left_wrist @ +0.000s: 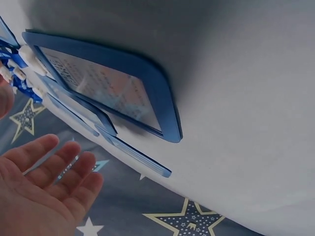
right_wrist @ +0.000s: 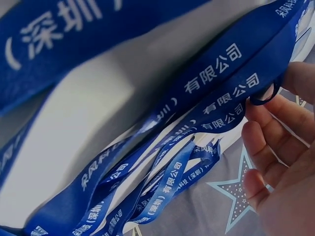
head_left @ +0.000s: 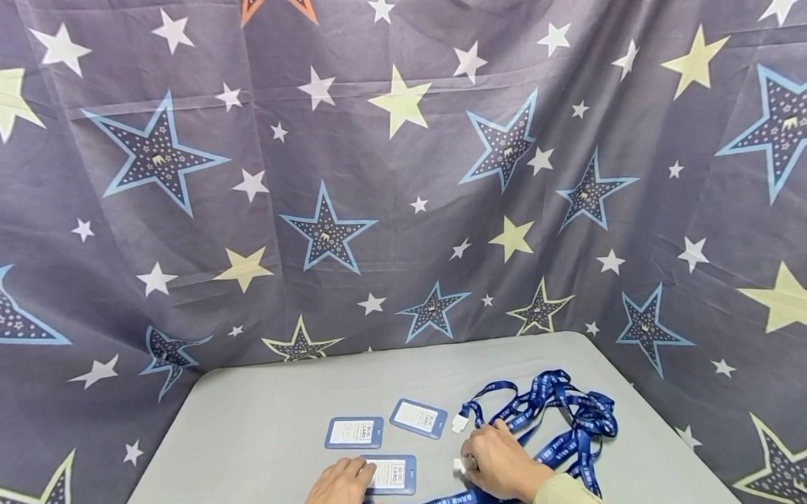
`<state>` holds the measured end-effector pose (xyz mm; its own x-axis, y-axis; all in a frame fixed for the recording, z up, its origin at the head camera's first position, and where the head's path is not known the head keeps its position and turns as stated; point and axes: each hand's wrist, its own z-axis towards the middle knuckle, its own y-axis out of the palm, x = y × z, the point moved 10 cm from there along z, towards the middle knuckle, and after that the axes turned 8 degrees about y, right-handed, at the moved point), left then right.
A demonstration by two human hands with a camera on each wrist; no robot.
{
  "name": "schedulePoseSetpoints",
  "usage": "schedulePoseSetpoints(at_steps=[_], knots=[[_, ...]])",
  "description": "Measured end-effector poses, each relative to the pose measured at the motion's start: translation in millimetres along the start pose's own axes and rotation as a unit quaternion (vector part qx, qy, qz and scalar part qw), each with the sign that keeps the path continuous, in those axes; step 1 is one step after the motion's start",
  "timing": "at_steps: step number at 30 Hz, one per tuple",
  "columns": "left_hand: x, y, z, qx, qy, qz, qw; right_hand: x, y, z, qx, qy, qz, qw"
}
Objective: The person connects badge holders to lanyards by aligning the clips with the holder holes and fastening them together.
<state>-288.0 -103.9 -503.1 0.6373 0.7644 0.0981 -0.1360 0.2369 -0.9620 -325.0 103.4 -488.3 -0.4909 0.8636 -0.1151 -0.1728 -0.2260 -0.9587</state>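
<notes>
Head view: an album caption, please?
Right hand gripping one of several printed blue ribbon lanyards, left hand near rectangular blue-framed card holders.

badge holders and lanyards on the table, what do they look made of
The blue badge holders look like smooth, satin hard plastic, judging by their stiff, rounded frames. The blue lanyards seem to be flat fabric ribbon, perhaps polyester, since they fold and loop softly.

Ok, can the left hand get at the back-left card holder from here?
Probably yes: the left hand looks free, close by that card holder, which lies uncovered with nothing visibly blocking the way.
</notes>
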Motion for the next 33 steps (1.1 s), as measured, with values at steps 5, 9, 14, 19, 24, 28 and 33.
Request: schedulePoseSetpoints(at_steps=[5,9,14,19,24,28,33], knots=[[0.7,-0.3,2.9,0.007,0.0,-0.001,1.0,-2.3,0.1,0.5,-0.002,-0.003,0.008,1.0],[1.5,-0.5,4.7,0.017,0.006,0.003,0.9998,-4.4,-1.3,0.7,0.001,-0.006,0.015,0.9999],[-0.3,3.1,7.5,0.009,0.005,-0.004,0.9999,-7.8,-1.9,0.5,0.007,-0.011,0.017,0.9998],[-3.2,6.7,11.1,-0.001,-0.002,-0.011,0.9999,-10.5,-3.1,0.2,0.012,-0.013,0.012,0.9998],[-4.7,8.7,13.8,-0.001,-0.001,-0.004,1.0,-13.7,-5.2,0.4,0.017,-0.017,0.007,0.9997],[-4.9,9.5,16.3,-0.004,0.002,0.004,1.0,-14.4,-4.5,1.5,0.011,-0.013,0.006,0.9998],[-7.3,14.7,18.6,-0.023,-0.006,0.011,0.9997,-14.1,-3.3,1.9,0.001,-0.006,0.014,0.9999]])
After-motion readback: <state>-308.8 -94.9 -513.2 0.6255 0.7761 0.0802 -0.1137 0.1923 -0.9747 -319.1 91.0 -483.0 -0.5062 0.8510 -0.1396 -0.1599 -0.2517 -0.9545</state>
